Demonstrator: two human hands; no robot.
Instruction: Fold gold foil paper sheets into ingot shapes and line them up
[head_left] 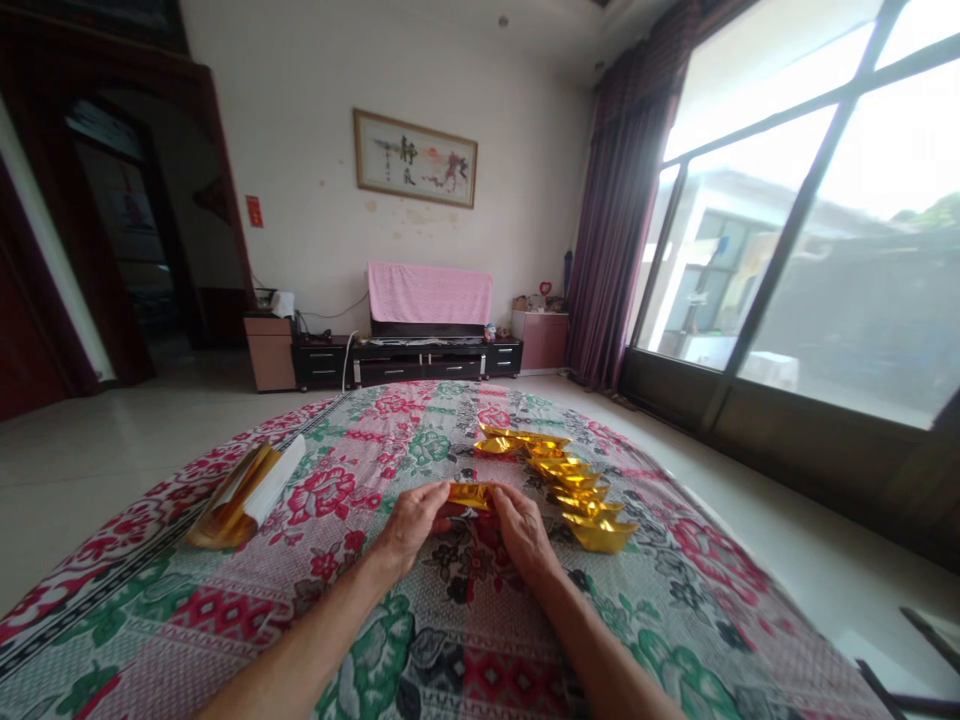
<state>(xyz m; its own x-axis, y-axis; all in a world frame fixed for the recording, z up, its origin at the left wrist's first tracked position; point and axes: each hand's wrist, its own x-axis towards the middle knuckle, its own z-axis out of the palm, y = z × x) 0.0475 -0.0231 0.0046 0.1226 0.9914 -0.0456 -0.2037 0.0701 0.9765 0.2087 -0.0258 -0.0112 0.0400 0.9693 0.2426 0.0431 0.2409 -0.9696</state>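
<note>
A small strip of folded gold foil paper (471, 496) is stretched between my two hands, above the patterned tablecloth. My left hand (414, 522) pinches its left end, fingers closed. At its right end my right hand (520, 526) grips it with thumb and fingers together. Just right of my right hand, several boat-shaped gold foil pieces (601, 532) stand in a row that runs away from me, with more gold pieces (501, 446) at its far end. The underside of the held strip is hidden.
On the table's left side lies an opened packet (276, 482) with gold sheets inside. The round table's cloth (322, 590) carries red and green flowers. Beyond stand a low black cabinet (450, 368) and a pink cloth (429, 292). Windows line the right side.
</note>
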